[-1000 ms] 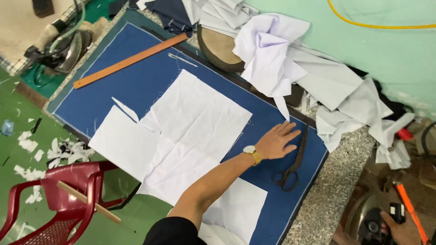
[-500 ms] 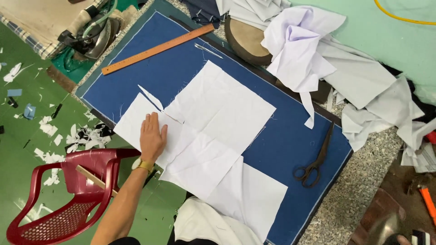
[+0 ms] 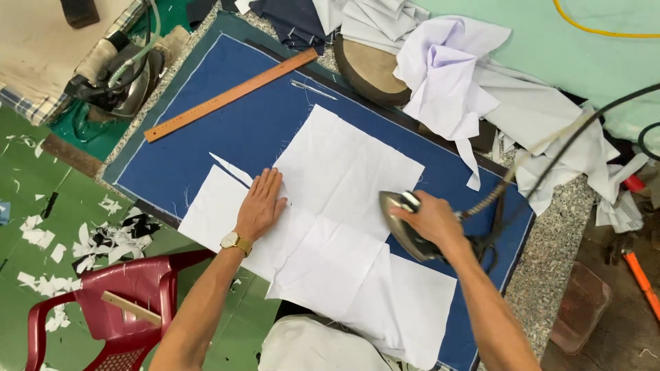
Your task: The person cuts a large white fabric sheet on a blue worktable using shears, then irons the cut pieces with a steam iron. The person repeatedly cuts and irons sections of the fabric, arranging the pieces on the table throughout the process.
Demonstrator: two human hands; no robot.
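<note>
Pressing: since a moment ago, our right hand point(image 3: 432, 220) brought an iron point(image 3: 404, 230) onto the white cloth point(image 3: 344, 206), fingers wrapped round its handle.
Steadying: our left hand point(image 3: 261, 205) lies flat, fingers spread narrowly, near the blue pad's point(image 3: 227, 137) left edge.

The left hand point(image 3: 260, 206) lies flat on the white fabric piece point(image 3: 344, 227) on the blue-covered desk point(image 3: 206, 148), while the right hand point(image 3: 432, 221) grips an iron point(image 3: 405, 230) resting on that fabric.

You had two hands at work: your left hand point(image 3: 260, 206) and your right hand point(image 3: 434, 218). There was one iron point(image 3: 405, 230) under the right, and a second iron point(image 3: 117, 72) sat at the far left. You had one wooden ruler point(image 3: 230, 95), one red plastic chair point(image 3: 117, 306), one wristwatch point(image 3: 236, 242), one yellow cable point(image 3: 605, 29) and one blue pad point(image 3: 206, 148) on the desk
</note>
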